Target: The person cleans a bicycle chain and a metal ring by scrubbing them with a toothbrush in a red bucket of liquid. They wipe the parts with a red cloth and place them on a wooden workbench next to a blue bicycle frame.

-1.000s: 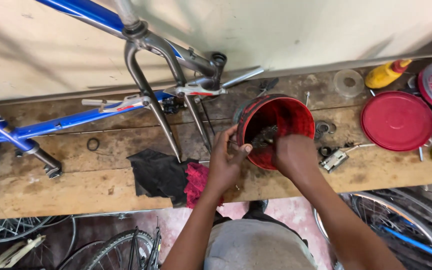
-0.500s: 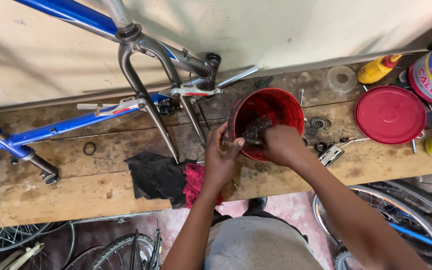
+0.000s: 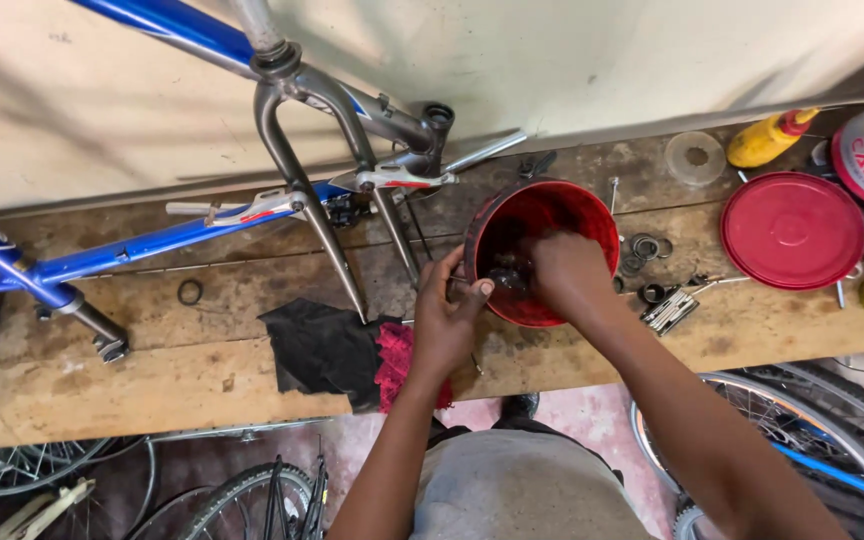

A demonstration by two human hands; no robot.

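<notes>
Head view is showing your right hand [image 3: 564, 272] reaching down inside the red bucket [image 3: 592, 215], its grip hidden, while your left hand [image 3: 449, 320] is clamping the near rim

Both hands working close together, arms reaching forward

Left hand [image 3: 449, 320] has its fingers curled with the thumb out front; right hand [image 3: 567, 272] is bent down at the wrist, fingers hidden.

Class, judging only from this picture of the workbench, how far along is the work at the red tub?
Done: the red lid lies off, beside the red tub. In hand: the left hand grips the rim, the right hand reaches inside at a dark greasy part. Left: small rings and the bicycle frame lie untouched.
</notes>
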